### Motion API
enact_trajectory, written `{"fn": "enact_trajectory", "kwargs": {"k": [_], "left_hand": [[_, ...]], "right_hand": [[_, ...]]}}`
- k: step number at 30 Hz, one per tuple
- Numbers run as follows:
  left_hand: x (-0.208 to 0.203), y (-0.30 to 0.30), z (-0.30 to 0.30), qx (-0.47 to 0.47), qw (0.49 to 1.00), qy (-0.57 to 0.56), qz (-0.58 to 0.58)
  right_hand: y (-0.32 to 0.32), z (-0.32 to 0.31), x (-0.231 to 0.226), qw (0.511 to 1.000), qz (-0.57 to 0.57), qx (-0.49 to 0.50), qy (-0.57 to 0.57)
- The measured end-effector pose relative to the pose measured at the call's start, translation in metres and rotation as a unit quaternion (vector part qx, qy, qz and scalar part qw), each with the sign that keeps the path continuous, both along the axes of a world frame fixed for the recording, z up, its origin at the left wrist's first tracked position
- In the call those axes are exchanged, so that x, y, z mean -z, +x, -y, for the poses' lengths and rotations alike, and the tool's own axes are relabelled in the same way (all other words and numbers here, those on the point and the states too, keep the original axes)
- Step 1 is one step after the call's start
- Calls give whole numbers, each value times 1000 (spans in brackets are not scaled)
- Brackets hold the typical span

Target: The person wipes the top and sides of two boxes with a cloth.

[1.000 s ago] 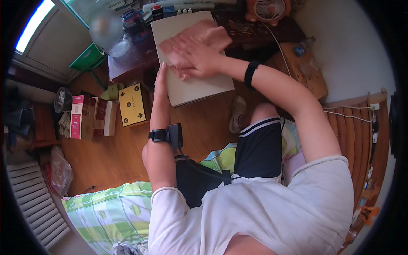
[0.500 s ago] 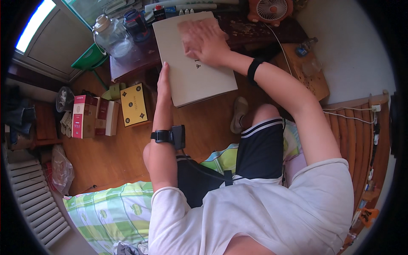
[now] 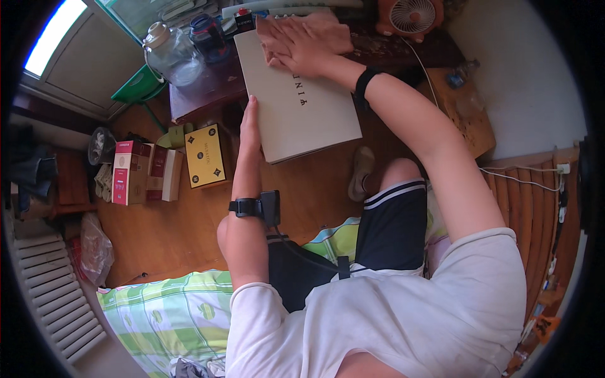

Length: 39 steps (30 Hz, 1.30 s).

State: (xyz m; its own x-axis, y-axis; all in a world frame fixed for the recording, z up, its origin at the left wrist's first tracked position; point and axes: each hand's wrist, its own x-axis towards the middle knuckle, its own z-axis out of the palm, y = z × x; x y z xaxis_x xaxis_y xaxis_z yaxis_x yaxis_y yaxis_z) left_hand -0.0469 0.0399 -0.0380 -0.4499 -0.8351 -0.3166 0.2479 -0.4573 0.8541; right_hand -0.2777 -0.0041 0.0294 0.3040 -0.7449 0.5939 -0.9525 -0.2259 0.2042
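A flat, cream-white box or large book [image 3: 309, 126] with dark lettering lies on the dark red desk, its near end jutting past the desk's edge. On its far end is a crumpled pinkish-orange cloth [image 3: 337, 36]. My right hand [image 3: 302, 51] presses down on that cloth, fingers spread flat over it. Along the left side of the white piece, my left hand [image 3: 250, 126] stands edge-on and straight against it, one fingertip pointing up. The rest of its fingers are hard to see.
A glass jug [image 3: 173, 57] and a dark blue jar [image 3: 209, 38] stand on the desk [image 3: 208, 88], left of the white piece. An orange fan [image 3: 411, 17] sits at the far right. A yellow box [image 3: 205, 155] and red-and-tan cartons [image 3: 131, 173] rest at floor level left.
My right hand and the cloth have slid toward the far end of the white piece, uncovering more lettering. More cloth now spreads rightward. My left hand stays at the side. The whole view has shifted slightly.
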Motion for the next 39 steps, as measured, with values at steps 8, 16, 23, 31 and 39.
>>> {"fn": "enact_trajectory", "kwargs": {"k": [8,16,23,31,39], "left_hand": [[11,2,3,-45,997,-56,-38],[-20,-1,-2,27,999,4,-40],[10,5,6,-3,999,-27,-28],[-7,-9,-4,21,1000,-9,9],[-4,14,-3,4,1000,8,-12]], "right_hand": [[75,-22,15,992,-4,-83,93],[33,24,5,993,59,88,43],[87,22,2,989,42,-84,111],[-36,46,1,995,36,50,80],[27,17,2,992,30,109,55]]}}
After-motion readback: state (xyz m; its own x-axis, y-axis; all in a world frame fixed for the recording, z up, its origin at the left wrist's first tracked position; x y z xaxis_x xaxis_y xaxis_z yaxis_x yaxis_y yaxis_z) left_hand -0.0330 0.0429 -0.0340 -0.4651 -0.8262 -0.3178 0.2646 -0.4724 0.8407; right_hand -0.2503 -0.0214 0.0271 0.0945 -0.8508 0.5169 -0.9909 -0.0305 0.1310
